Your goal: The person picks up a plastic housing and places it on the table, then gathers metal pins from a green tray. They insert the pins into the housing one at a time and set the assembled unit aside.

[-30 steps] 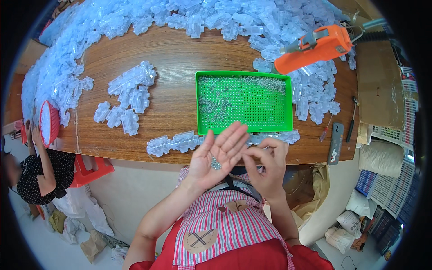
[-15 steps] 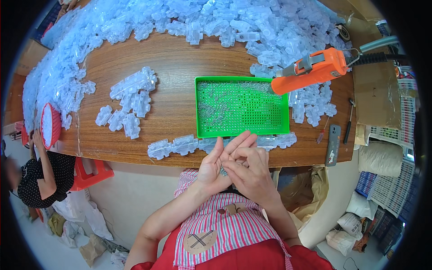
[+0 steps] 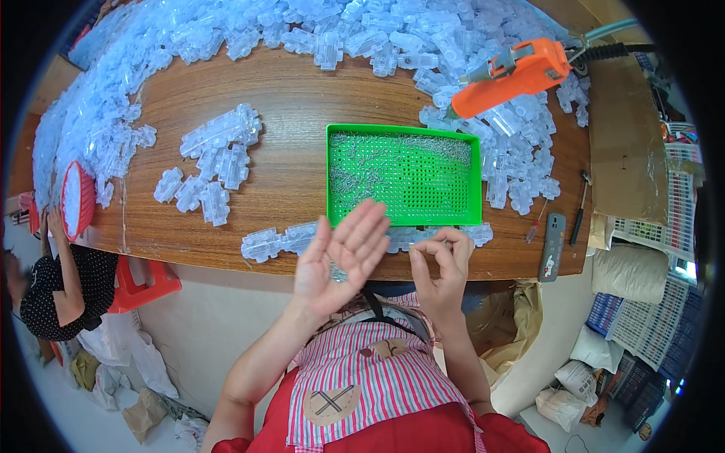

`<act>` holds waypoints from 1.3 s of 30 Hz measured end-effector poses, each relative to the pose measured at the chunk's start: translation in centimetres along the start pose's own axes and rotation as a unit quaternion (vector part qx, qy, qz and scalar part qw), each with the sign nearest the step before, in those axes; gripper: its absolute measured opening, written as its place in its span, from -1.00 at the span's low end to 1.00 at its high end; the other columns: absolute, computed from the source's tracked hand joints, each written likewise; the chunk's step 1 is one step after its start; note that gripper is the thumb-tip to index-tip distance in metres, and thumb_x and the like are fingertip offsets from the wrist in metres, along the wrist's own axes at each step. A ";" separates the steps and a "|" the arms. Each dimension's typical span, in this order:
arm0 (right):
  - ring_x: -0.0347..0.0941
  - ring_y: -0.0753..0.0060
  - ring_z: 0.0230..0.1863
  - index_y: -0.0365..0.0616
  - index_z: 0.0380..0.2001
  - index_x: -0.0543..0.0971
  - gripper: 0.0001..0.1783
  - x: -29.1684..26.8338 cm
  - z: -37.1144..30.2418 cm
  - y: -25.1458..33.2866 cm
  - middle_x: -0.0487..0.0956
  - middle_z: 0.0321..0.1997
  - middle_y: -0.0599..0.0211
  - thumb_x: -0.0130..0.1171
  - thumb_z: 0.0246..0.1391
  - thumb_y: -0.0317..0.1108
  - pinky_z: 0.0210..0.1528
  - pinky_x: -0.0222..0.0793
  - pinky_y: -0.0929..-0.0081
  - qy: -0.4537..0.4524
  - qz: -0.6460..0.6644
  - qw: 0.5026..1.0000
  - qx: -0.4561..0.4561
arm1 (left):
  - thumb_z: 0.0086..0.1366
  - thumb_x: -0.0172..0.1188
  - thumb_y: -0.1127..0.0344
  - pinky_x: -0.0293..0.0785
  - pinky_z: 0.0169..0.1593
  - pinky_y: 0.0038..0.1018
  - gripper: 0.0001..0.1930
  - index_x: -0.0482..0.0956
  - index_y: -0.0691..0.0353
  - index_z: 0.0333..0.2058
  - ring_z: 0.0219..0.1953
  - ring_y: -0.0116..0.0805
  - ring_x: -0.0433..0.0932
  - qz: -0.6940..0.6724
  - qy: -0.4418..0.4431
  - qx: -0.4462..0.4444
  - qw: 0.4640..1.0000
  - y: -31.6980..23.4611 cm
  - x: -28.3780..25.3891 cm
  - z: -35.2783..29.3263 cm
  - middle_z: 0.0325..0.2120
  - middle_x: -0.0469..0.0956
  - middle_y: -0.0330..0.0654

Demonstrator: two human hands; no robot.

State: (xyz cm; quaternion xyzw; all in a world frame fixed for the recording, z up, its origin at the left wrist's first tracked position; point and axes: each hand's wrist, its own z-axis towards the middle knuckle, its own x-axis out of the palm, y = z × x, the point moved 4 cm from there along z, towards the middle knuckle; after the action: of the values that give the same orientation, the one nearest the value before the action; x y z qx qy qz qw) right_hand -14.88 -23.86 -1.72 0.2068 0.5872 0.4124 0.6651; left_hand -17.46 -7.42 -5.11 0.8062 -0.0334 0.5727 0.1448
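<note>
- Drawn apart from the left palm since the earlier frame, the right hand (image 3: pixel 442 275) is now off to its right, beyond the desk's near edge; the orange electric screwdriver (image 3: pixel 513 75) has swung clear of the tray's far right corner.
- Progress, as a judgement: handling of the small metal screws (image 3: pixel 337 272) is partway along. Some lie loose in the left palm, while many remain in the green perforated tray (image 3: pixel 476 181), mostly along its far and left sides.
- Clear plastic housings (image 3: pixel 261 245) form a row along the desk's near edge, just beside the tray's near side. Whether any of them carries screws is too small to tell.
- Another loose group (image 3: pixel 215 204) of housings lies left of the tray, and a large heap (image 3: pixel 385 34) covers the desk's far edge, so plenty appears left.
- Left hand (image 3: pixel 332 257): palm up, fingers extended and nearly flat, cupping the screws without gripping; it hides part of the row.
- Right hand: fingers curled, thumb and forefinger bent toward each other. Perhaps a screw sits between the tips, but the view is too coarse to say whether they meet on one.
</note>
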 end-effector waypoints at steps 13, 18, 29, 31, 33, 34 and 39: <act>0.18 0.19 -0.14 0.04 -0.43 0.65 -0.79 3.5 -0.1 -1.2 0.34 -0.11 0.24 0.43 -0.23 -0.43 -0.08 0.13 0.30 -0.001 -0.054 0.998 -0.027 | 0.50 -0.40 -0.07 -0.16 0.47 -0.22 -0.35 -0.06 0.26 0.38 0.45 -0.16 -0.10 -0.044 -0.025 0.022 0.998 -1.8 -1.8 -3.2 0.40 -0.02 -0.06; 0.18 0.18 -0.14 0.04 -0.44 0.65 -0.79 3.8 -0.1 -0.9 0.33 -0.10 0.23 0.43 -0.24 -0.43 -0.08 0.13 0.29 0.003 -0.072 0.997 -0.035 | 0.50 -0.39 -0.08 -0.15 0.47 -0.23 -0.35 -0.06 0.25 0.38 0.45 -0.16 -0.10 -0.050 -0.016 0.024 0.998 -1.9 -1.8 -3.2 0.40 -0.01 -0.06; 0.25 0.19 -0.09 -0.12 -0.36 0.61 -0.83 3.5 -0.2 -1.2 0.33 -0.18 0.22 0.37 -0.09 -0.44 0.01 0.18 0.28 -0.021 -0.018 0.998 0.051 | 0.50 -0.39 -0.08 -0.15 0.47 -0.22 -0.34 -0.05 0.25 0.38 0.45 -0.17 -0.08 -0.048 -0.015 0.027 0.998 -2.2 -1.2 -3.0 0.40 -0.01 -0.08; 0.27 0.19 -0.07 -0.15 -0.35 0.60 -0.84 2.8 -0.1 -0.6 0.33 -0.18 0.21 0.35 -0.04 -0.44 0.02 0.19 0.29 -0.030 -0.006 0.997 0.069 | 0.50 -0.39 -0.09 -0.17 0.47 -0.21 -0.34 -0.05 0.26 0.38 0.45 -0.16 -0.08 -0.052 -0.010 0.027 0.998 -2.1 -1.3 -2.9 0.40 -0.01 -0.07; 0.28 0.24 -0.10 -0.14 -0.31 0.61 -0.87 2.2 -0.1 -0.1 0.34 -0.19 0.23 0.30 0.02 -0.45 -0.05 0.21 0.37 -0.047 0.002 0.997 0.065 | 0.49 -0.38 -0.10 -0.17 0.47 -0.21 -0.33 -0.05 0.26 0.38 0.45 -0.15 -0.08 -0.033 -0.004 0.017 0.999 -1.8 -1.2 -2.7 0.39 0.01 -0.06; 0.28 0.24 -0.10 -0.14 -0.31 0.61 -0.87 1.8 -0.1 0.3 0.34 -0.19 0.23 0.30 0.02 -0.45 -0.05 0.21 0.37 -0.048 0.004 0.997 0.065 | 0.49 -0.38 -0.10 -0.17 0.47 -0.21 -0.33 -0.04 0.26 0.38 0.45 -0.15 -0.08 -0.015 0.003 0.006 1.000 -1.5 -1.1 -2.5 0.39 0.02 -0.06; 0.28 0.32 -0.20 0.02 -0.24 0.68 -0.75 1.4 0.5 4.7 0.39 -0.19 0.29 0.35 -0.07 -0.42 -0.18 0.17 0.36 0.085 -0.008 0.993 -0.079 | 0.46 -0.37 -0.18 -0.07 0.44 -0.22 -0.26 -0.03 0.29 0.37 0.42 -0.12 0.00 -0.014 -0.003 -0.053 0.999 0.1 -1.1 -1.6 0.39 0.00 -0.01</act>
State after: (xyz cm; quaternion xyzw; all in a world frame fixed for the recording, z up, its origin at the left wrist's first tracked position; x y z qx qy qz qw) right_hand -15.93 -19.97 1.15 0.1126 0.6086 0.4682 0.6306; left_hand -19.35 -7.23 -5.67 0.7997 -0.0527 0.5653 0.1951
